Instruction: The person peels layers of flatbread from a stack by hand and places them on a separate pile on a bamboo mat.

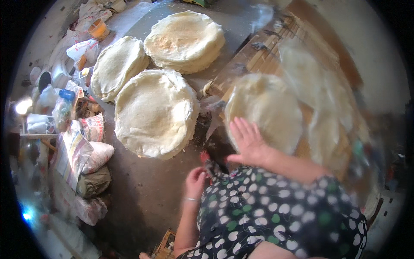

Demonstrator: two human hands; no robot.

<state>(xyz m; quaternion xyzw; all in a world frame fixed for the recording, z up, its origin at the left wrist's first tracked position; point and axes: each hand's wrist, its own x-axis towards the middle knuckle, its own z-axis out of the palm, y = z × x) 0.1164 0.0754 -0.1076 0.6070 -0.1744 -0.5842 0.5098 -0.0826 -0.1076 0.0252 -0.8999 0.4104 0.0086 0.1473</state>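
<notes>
My right hand (247, 142) lies palm down, fingers apart, over the near left edge of a pale, round, thin sheet (268, 106) that looks like dough or flatbread. It appears to touch the sheet, which rests on a slatted wooden surface (271, 48). Lower and to the left, my left hand (195, 179) hangs by the front of the spotted dress with its fingers curled; whether anything is inside them is hidden. Ahead on the left stand three stacks of similar round sheets: a near one (155, 113), a smaller one (119, 66) and a far one (186, 40).
More pale sheets (310, 74), blurred, lie along the right side of the slats. Sacks (97, 155), plastic bags (82, 48) and an orange tub (98, 29) line the left side. A wooden frame, perhaps a stool (165, 244), stands low behind my left arm.
</notes>
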